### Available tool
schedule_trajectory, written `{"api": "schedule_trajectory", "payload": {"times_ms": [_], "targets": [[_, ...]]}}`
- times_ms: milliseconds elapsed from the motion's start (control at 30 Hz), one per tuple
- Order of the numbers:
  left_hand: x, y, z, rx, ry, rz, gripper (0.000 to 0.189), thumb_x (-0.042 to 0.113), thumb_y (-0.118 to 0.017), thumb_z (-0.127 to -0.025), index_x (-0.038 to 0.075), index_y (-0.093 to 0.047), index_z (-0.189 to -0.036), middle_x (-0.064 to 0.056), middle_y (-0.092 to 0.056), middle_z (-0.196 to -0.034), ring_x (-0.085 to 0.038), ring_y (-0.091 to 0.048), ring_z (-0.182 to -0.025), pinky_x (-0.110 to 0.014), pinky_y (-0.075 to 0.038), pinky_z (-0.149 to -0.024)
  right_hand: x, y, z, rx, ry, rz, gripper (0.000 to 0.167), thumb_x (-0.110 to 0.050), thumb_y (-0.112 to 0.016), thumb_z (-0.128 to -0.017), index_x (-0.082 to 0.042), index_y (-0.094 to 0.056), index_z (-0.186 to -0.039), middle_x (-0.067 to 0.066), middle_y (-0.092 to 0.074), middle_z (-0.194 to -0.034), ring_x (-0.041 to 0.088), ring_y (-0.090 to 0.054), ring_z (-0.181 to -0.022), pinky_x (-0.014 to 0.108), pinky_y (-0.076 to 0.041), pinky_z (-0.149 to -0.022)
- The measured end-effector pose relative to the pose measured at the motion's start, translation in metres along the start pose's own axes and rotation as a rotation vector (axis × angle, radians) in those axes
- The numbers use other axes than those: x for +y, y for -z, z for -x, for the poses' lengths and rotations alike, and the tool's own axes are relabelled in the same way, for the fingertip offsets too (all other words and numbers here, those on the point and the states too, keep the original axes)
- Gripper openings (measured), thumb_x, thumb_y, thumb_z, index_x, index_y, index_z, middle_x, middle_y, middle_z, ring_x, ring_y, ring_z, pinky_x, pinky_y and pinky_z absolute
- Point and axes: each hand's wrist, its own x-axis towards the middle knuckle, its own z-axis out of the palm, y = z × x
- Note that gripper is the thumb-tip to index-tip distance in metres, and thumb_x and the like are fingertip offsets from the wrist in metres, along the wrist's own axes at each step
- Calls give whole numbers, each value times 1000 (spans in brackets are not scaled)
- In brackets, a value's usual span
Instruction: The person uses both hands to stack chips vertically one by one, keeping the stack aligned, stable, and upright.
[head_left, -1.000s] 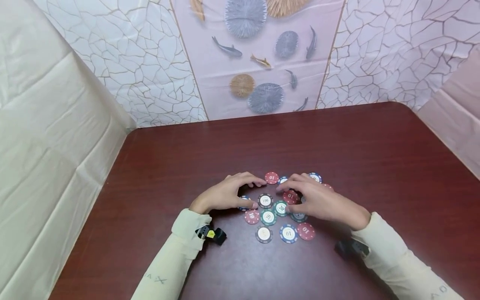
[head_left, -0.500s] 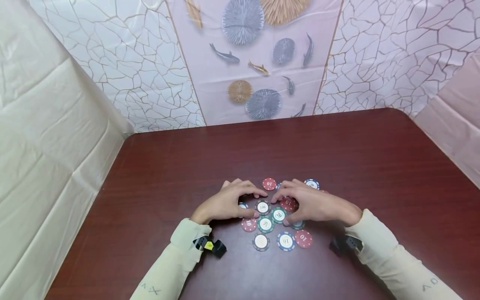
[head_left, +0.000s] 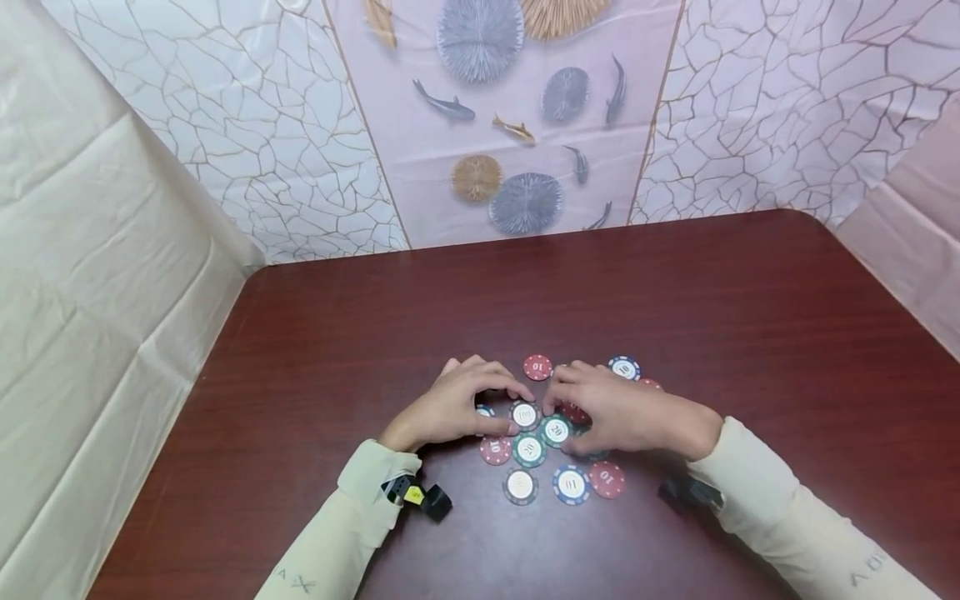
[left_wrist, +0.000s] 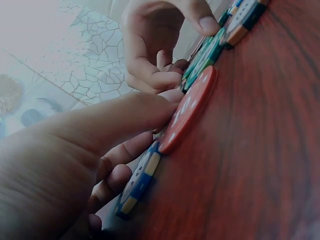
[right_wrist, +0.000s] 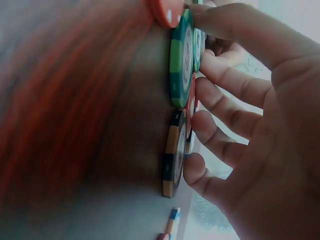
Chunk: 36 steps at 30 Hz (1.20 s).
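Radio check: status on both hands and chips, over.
Left hand around dark 100 chip. Right hand around farther green 20 chip. Neighboring chips crowd close.

Table (head_left: 420,304) — glossy wood (chips (head_left: 572,484) plastic)

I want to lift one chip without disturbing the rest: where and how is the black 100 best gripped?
I'd grip the black 100 by its rim, coming with the left hand from the left: thumb on the near-left edge, forefinger on the far edge. It lies flat, offering only a thin edge, and two green chips crowd its near and right sides.
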Motion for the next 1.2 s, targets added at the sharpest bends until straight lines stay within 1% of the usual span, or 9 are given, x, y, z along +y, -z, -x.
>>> {"api": "schedule_trajectory", "payload": {"times_ms": [100,200,367,433,667,767,933,1033,1200], "targets": [[1,-3,2,14,-5,17,38,40,-85,-89,39,-74,-126,27,-67,-118,-2,-50,-111,-37,-30,-88,-4,-2,3,12,44,85,32,-28,-86,-83,-25,-68,-110,-13,-58,-103,12,-50,-99,39,-45,-86],[1,-6,3,26,2,23,38,40,-85,-89,39,-74,-125,28,-67,-118,-2,-50,-111,-36,-30,-88,-5,-3,4,20,63,131,34,-29,-84,-82,-26,-66,-110,-15,-58,-101,10,-50,-97,39,-42,-85],[0,-9,4,39,12,-6,38,40,-85,-87,39,-76,-124,26,-69,-118,-2,-52,-109,-35,-31,-87,-1,-5,4,17,43,92,36,-26,-79,-83,-27,-66,-117,-19,-60,-105,7,-54,-102,42,-46,-92],[-1,-10,4,45,11,-27,38,41,-85,-87,38,-76,-123,25,-70,-117,-2,-52,-108,-35,-31,-87,0,-6,4,23,43,82,37,-26,-78,-84,-27,-68,-119,-20,-61,-106,6,-54,-103,42,-47,-92],[-2,-6,2,56,-6,-81,38,41,-85,-87,36,-77,-123,20,-69,-116,-4,-52,-107,-35,-32,-87,1,1,0,28,95,123,36,-28,-81,-89,-23,-73,-123,-12,-66,-111,11,-57,-103,43,-52,-92],[-3,-5,0,52,-9,-92,37,41,-85,-88,35,-77,-124,19,-69,-117,-5,-52,-108,-35,-32,-87,2,4,0,28,90,106,35,-28,-82,-89,-25,-73,-123,-12,-64,-111,10,-55,-102,39,-53,-90],[-5,-6,-1,42,-4,-104,37,42,-84,-88,37,-77,-124,20,-68,-115,-4,-51,-107,-34,-32,-87,5,4,1,76,109,69,34,-26,-84,-88,-25,-75,-120,-12,-62,-111,9,-55,-104,34,-54,-90],[-4,-5,0,52,-16,-100,36,42,-84,-87,37,-78,-123,21,-69,-112,-4,-51,-105,-34,-32,-87,6,3,0,117,123,74,35,-27,-85,-88,-24,-75,-121,-11,-64,-114,11,-57,-107,37,-55,-93],[-6,-4,0,71,-32,-91,36,42,-84,-87,38,-78,-122,23,-68,-107,-1,-50,-102,-34,-31,-85,3,3,-2,139,80,60,39,-25,-85,-89,-21,-76,-127,-9,-65,-113,12,-57,-105,36,-56,-90]]}}
